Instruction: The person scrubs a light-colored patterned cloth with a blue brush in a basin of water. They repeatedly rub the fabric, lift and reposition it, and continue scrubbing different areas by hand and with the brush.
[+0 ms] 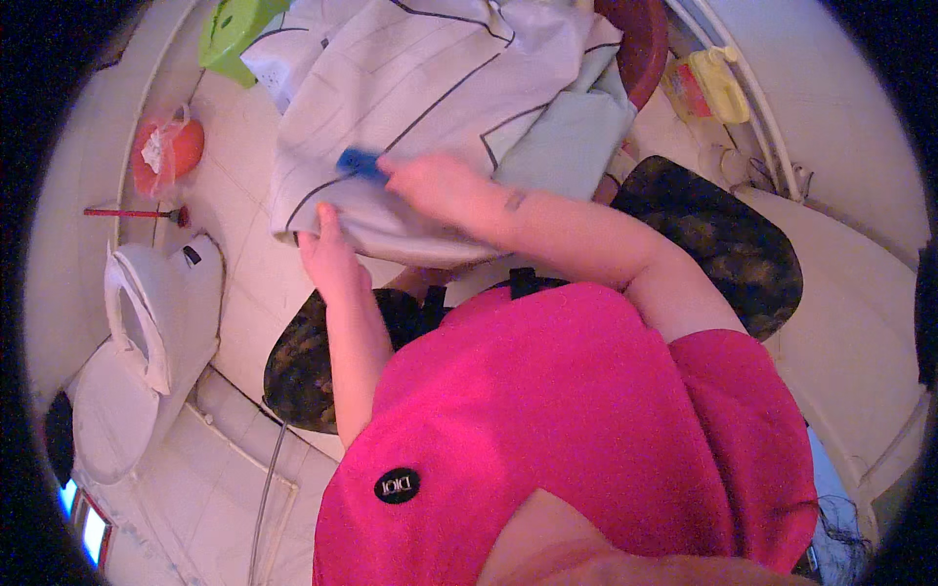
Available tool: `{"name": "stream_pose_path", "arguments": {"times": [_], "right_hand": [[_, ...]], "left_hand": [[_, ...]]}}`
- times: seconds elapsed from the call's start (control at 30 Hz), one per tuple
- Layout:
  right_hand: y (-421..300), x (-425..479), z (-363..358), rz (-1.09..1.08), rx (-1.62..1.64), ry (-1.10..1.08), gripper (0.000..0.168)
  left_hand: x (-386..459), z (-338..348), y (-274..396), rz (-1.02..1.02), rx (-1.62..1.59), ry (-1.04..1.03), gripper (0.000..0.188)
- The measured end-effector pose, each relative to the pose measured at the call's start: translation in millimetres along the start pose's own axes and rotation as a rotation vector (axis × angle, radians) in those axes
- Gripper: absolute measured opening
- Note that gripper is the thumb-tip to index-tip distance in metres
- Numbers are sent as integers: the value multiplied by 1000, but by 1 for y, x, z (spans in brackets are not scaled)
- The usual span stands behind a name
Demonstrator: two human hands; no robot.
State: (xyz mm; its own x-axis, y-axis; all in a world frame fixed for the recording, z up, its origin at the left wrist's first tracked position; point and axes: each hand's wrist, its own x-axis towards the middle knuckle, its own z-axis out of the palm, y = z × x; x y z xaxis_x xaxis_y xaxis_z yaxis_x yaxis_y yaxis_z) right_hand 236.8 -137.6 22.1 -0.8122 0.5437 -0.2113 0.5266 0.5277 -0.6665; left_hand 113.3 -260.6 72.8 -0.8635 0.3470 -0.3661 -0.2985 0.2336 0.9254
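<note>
A large pale cloth [396, 95] with thin dark lines spreads out in front of me, its near edge hanging close to my knees. In my right hand [440, 187] is a small blue brush [360, 162], pressed against the cloth; both are blurred, and its bristles are hidden. My left hand [327, 253] pinches the cloth's near left edge, thumb on top and fingers underneath. A pale green section of the cloth [568, 150] lies folded to the right of my right hand.
Behind the cloth at the right stands a dark red tub [648, 51]. A yellow jug [714, 84] is by the pipes along the wall. On the left are a green plastic item [231, 36], an orange-red round object in clear plastic [170, 154], a red-handled brush [135, 213] and a white toilet [157, 315].
</note>
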Motion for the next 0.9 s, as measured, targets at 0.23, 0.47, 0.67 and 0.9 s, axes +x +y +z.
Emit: {"name": "stream_pose_path", "arguments": {"times": [0.23,0.47,0.67,0.9], "right_hand": [[204,11,-65,622,-245,205,32],[-21,-38,-15,-27,379,-129,36],[117,-36,-40,530,-19,110,33],[29,-49,-32,164,7,-40,34]], "left_hand": [[-3,5,10,113,7,80,36],[-1,13,0,20,-4,46,43],[-14,6,14,139,-35,18,44],[6,10,-10,102,16,6,46]]}}
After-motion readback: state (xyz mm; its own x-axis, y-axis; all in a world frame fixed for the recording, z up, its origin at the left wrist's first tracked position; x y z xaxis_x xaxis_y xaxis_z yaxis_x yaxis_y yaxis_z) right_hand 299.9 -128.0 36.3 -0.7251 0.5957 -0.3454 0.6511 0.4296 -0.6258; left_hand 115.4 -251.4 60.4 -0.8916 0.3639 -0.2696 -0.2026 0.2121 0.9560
